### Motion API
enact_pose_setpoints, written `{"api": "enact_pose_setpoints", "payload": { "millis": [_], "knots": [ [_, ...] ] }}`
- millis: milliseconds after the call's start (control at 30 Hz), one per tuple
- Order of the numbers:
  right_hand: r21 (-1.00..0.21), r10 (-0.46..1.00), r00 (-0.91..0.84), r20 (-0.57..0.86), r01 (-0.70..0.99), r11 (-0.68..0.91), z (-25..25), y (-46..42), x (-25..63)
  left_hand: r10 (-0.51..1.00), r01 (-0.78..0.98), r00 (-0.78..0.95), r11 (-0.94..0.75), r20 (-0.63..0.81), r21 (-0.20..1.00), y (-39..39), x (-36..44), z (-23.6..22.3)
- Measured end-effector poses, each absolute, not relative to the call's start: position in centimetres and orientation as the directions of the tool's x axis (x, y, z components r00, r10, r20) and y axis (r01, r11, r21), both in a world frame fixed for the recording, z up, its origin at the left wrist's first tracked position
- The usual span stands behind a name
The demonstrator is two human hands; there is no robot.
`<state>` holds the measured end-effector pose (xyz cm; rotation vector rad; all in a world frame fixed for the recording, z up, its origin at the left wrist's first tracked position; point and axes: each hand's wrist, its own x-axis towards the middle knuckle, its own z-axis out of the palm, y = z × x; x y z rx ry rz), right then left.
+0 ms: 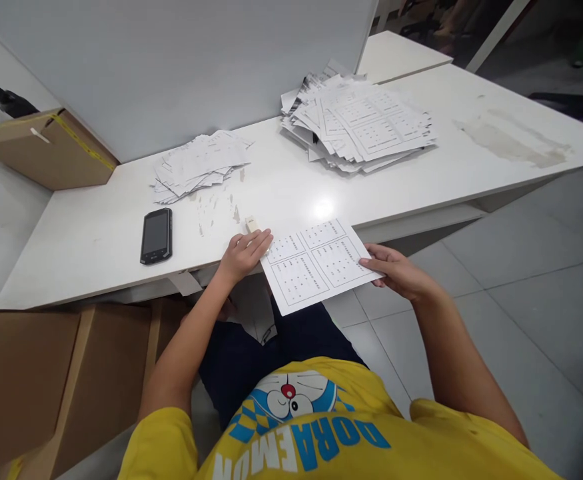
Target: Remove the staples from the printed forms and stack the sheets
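Observation:
A printed white sheet of paper, marked with boxed panels of text, is held over the table's front edge, above my lap. My right hand pinches its right edge, thumb on top and fingers underneath. At the sheet's upper left corner, my left hand is closed on the edge, its fingers together and the thumb hidden. Just beyond those fingers lies a small cream-coloured block, partly covered by the hand.
On the white table lie a large pile of printed sheets, a smaller stack of paper slips and a black handheld device. A cardboard box leans at the back left. Large cartons stand below, on my left.

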<state>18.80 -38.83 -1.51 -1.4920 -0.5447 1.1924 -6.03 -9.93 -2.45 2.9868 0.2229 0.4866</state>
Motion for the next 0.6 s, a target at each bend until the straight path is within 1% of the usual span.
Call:
{"api": "enact_pose_setpoints", "payload": {
  "millis": [300,367,433,500,600],
  "knots": [
    [-0.922,0.842,0.388,-0.376,-0.252,-0.296,-1.7,-39.0,19.3,0.155,0.147,0.909,-0.988,0.388,0.049,-10.0,-6.1,-2.2],
    [-0.925,0.835,0.408,-0.37,-0.24,-0.293,-1.3,-39.6,19.8,0.142,0.141,0.907,-0.99,0.396,0.033,-10.0,-6.1,-1.9],
    [-0.936,0.812,0.47,-0.346,-0.229,-0.267,-0.9,-40.3,20.6,0.128,0.133,0.908,-0.991,0.4,0.016,-10.1,-6.1,-1.7],
    [-0.961,0.755,0.599,-0.268,-0.217,-0.169,-0.6,-40.7,21.8,0.123,0.132,0.908,-0.991,0.401,0.003,-10.2,-6.1,-1.5],
    [-0.983,0.586,0.807,-0.073,-0.157,0.093,-0.2,-39.2,24.7,0.122,0.134,0.906,-0.991,0.405,0.001,-10.3,-6.1,-1.3]
  ]
}}
